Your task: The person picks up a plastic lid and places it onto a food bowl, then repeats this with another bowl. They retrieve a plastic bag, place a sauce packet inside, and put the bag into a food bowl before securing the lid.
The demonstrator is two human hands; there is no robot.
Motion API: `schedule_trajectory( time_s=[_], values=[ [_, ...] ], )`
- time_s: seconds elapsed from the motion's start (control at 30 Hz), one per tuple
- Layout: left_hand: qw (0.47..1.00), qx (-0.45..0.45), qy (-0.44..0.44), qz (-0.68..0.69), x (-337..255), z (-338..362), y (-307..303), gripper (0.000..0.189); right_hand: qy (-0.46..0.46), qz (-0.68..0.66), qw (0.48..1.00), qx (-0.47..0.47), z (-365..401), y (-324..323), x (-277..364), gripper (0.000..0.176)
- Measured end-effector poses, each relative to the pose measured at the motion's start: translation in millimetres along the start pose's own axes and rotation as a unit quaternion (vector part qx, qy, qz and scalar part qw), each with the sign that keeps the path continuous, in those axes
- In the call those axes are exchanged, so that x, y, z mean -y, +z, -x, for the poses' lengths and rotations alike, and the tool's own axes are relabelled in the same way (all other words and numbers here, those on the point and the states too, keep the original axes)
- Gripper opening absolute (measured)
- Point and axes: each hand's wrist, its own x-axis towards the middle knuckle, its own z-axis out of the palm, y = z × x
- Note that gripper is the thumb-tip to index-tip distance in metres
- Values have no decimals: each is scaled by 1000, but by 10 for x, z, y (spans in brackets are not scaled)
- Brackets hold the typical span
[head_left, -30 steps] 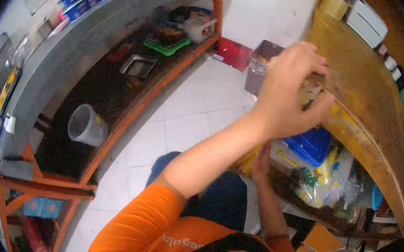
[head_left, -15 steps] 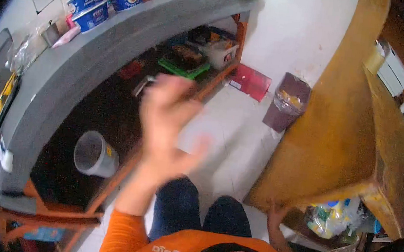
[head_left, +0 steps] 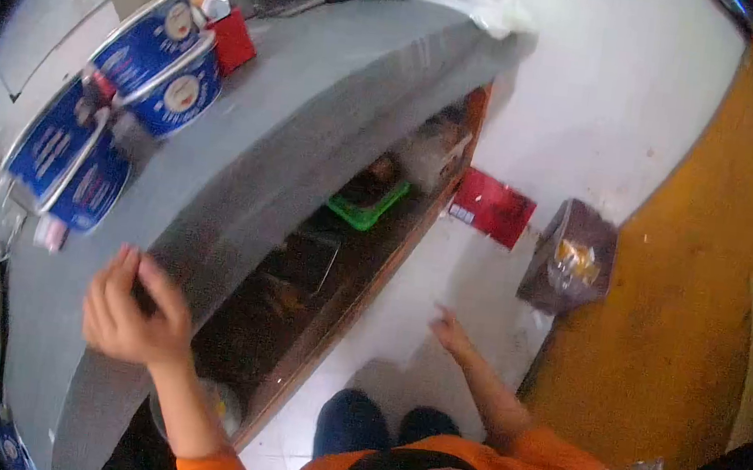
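Note:
My left hand (head_left: 137, 309) is over the front edge of the grey counter (head_left: 248, 144), its fingers curled and thumb raised, nothing visible between them. Behind it on the counter stand blue tubs (head_left: 171, 90) in stacks, with a red box (head_left: 231, 40) beside them. My right hand (head_left: 452, 331) hangs low above the white floor, fingers partly extended, holding nothing that shows.
Under the counter, a dark shelf holds a green tray (head_left: 370, 209) and a translucent bucket (head_left: 216, 406). A red box (head_left: 492, 209) and a lined waste bin (head_left: 573, 260) stand on the floor. A wooden surface (head_left: 691, 296) is at right.
My left hand has moved left to the counter edge. My right hand has left the wooden furniture and hangs over the floor. The view has shifted closer to the counter.

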Motion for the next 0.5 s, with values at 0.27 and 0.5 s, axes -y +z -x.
schedule_trajectory(
  time_s=[0.27,0.5],
  values=[
    [993,77,-2,-92,6,62,-44,18,-32,-148,988,1,-2626,-387,1687,70],
    [981,146,29,-128,83,221,-176,32,-4,-399,916,-48,-3861,-468,2210,47]
  ],
)
